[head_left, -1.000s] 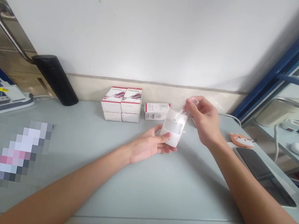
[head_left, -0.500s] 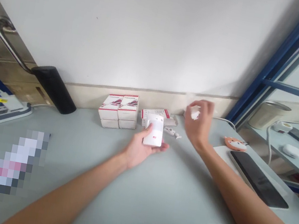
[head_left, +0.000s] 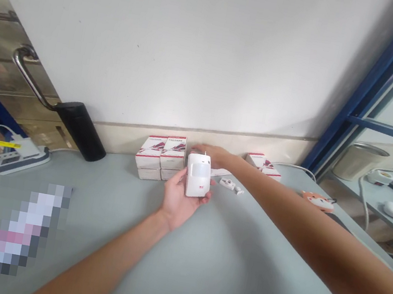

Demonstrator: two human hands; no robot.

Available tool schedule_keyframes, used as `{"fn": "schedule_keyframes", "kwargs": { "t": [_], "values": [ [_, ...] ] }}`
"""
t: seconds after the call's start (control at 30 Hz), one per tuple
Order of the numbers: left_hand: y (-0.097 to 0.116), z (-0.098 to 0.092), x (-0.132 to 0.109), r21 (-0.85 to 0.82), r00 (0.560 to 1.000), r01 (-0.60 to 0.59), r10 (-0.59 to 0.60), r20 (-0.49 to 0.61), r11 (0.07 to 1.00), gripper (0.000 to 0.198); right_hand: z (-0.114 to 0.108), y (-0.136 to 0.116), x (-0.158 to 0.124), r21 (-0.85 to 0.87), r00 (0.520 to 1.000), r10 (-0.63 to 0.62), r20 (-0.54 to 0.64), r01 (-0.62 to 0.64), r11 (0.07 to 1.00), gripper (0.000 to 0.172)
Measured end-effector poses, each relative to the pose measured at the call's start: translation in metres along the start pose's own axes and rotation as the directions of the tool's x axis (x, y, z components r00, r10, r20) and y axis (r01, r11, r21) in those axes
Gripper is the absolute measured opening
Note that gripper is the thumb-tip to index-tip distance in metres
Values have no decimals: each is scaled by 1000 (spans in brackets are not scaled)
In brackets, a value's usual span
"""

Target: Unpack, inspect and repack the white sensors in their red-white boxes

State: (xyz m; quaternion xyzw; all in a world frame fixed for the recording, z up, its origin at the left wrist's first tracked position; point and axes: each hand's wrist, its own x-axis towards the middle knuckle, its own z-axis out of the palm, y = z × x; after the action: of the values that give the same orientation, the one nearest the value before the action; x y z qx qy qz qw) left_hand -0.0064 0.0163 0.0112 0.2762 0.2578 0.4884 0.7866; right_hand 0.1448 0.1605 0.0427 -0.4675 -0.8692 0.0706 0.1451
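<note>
My left hand cradles a white motion sensor upright on its palm, with its fingers curled up around the sensor's left edge and bottom. The sensor's rounded lens faces up toward me, and a small red mark sits low on its front. My right hand stretches flat across the back of the table, just behind the sensor and holding nothing I can see. Beneath those fingers lies a flat white box, mostly hidden. Small white plastic parts lie on the table just right of the sensor.
A stack of red-and-white boxes stands against the wall, left of my hands. More such boxes stand to the right. An orange fox-shaped pad lies further right. A black-gripped door handle and a power strip are at left.
My right hand has swung left from the right side, stretching flat behind the sensor, with the small white thing no longer visible in it. The left hand still holds the sensor.
</note>
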Motion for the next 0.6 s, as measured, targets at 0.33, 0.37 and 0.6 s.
{"fn": "schedule_keyframes", "kwargs": {
  "t": [0.33,0.37,0.6],
  "values": [
    [-8,0,1,113,986,43,-60,153,993,60,-2,-18,-111,753,915,305,-263,-3,659,47],
    [-11,-1,1,128,985,59,-78,155,990,65,3,-25,-120,795,940,280,-197,-14,606,49],
    [-18,-3,5,133,986,85,-103,131,987,60,19,-48,-130,890,957,281,-70,-68,452,52]
  ]
}}
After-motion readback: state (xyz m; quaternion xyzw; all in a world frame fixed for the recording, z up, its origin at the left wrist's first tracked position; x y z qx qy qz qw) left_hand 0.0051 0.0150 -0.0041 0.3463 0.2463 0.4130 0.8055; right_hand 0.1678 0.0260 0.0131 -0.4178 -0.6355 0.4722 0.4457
